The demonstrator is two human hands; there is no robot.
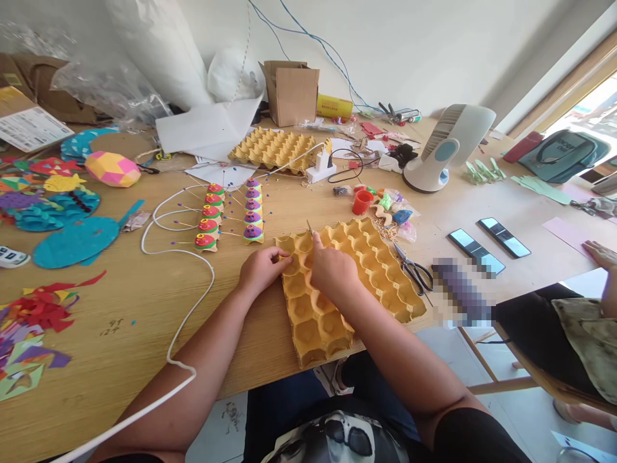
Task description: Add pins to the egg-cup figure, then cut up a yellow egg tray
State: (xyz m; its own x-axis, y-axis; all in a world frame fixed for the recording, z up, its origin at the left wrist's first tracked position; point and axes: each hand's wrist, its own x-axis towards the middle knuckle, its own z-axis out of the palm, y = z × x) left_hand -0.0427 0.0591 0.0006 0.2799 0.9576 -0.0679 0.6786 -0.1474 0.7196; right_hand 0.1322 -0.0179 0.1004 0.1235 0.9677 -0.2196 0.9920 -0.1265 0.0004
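Observation:
A yellow cardboard egg tray (328,321) lies in front of me at the table's near edge, its corner reaching slightly past it. My left hand (264,270) pinches the tray's upper left rim between thumb and fingers. Over the upper left cups, my right hand (333,267) is closed with the index finger stretched forward. It grips a thin knife-like tool (309,226), of which only a narrow end shows; the rest is hidden in the hand. Scissors (415,269) with dark handles lie against the tray's right side.
Painted egg-carton strips with pins (209,218) stand beyond my left hand. Behind are another egg tray (272,149), a power strip (321,168) and a white fan (446,148). Phones (477,252) lie right, near another person's hand (602,254). A white cable (193,257) crosses the left side.

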